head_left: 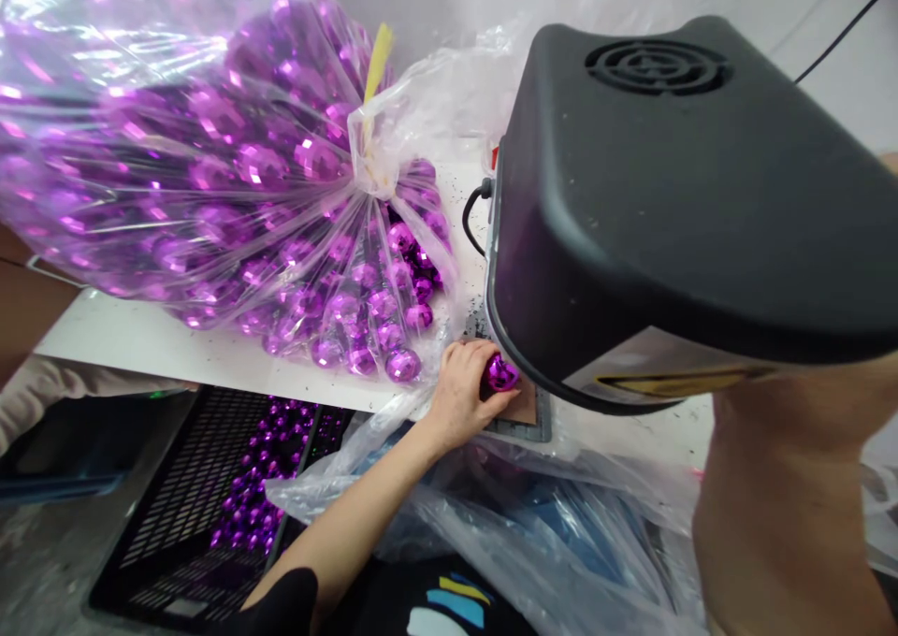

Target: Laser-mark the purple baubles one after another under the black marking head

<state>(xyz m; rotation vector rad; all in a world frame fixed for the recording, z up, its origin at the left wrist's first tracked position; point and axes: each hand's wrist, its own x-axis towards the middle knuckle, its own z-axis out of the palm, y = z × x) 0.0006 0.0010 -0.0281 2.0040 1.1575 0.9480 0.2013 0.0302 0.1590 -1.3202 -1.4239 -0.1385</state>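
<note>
My left hand point(456, 395) is closed around a shiny purple faceted ball point(502, 372), thumb and fingers on its sides. The ball is just above a brown pad point(524, 406) on a grey base plate point(544, 427). Close over it looms the large black housing of a machine point(673, 215), with a round vent on top and a warning label low on its near side. My right forearm point(786, 505) rises at the right, and the machine hides the fingers of that hand.
A tied clear bag point(210, 178) of similar purple balls fills the left of the white table point(112, 327). Below the table edge, a black crate point(151, 505) holds many smaller-looking purple balls point(256, 486). Loose clear plastic point(561, 524) drapes in front. A sleeve point(49, 393) shows at far left.
</note>
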